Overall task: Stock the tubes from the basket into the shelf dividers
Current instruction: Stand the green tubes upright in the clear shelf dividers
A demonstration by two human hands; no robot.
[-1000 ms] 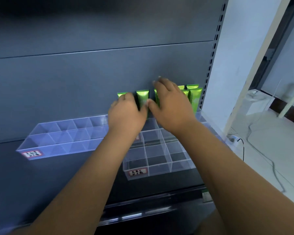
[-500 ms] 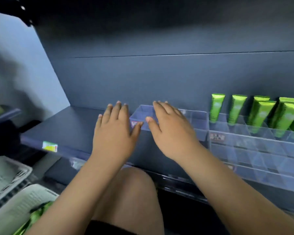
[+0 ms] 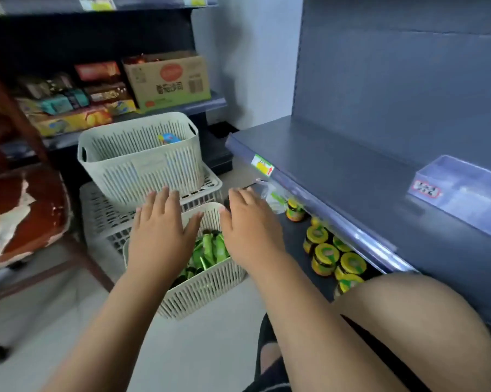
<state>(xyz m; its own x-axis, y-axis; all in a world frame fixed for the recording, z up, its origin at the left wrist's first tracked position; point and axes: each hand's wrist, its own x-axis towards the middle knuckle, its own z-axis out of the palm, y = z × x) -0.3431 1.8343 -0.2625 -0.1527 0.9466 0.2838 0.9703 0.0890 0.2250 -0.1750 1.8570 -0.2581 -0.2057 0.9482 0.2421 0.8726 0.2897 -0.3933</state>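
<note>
A cream slatted basket [image 3: 202,290] sits on the floor with several green tubes [image 3: 210,251] lying in it. My left hand [image 3: 160,236] hovers over the basket's left side, fingers straight and spread, holding nothing. My right hand [image 3: 248,232] hovers over its right side, also flat and empty. At the right edge, the clear shelf divider [image 3: 465,190] stands on the dark grey shelf [image 3: 337,165]; only its left end shows.
A larger cream basket [image 3: 139,159] rests on a white crate [image 3: 102,219] behind the tube basket. Yellow-lidded jars [image 3: 329,256] fill the lower shelf at right. A worn red chair [image 3: 18,210] stands left. My knee [image 3: 408,321] is at lower right.
My view has swung left and down from the shelf divider to the floor basket. Both hands left the standing tubes and now hover empty over the basket.
</note>
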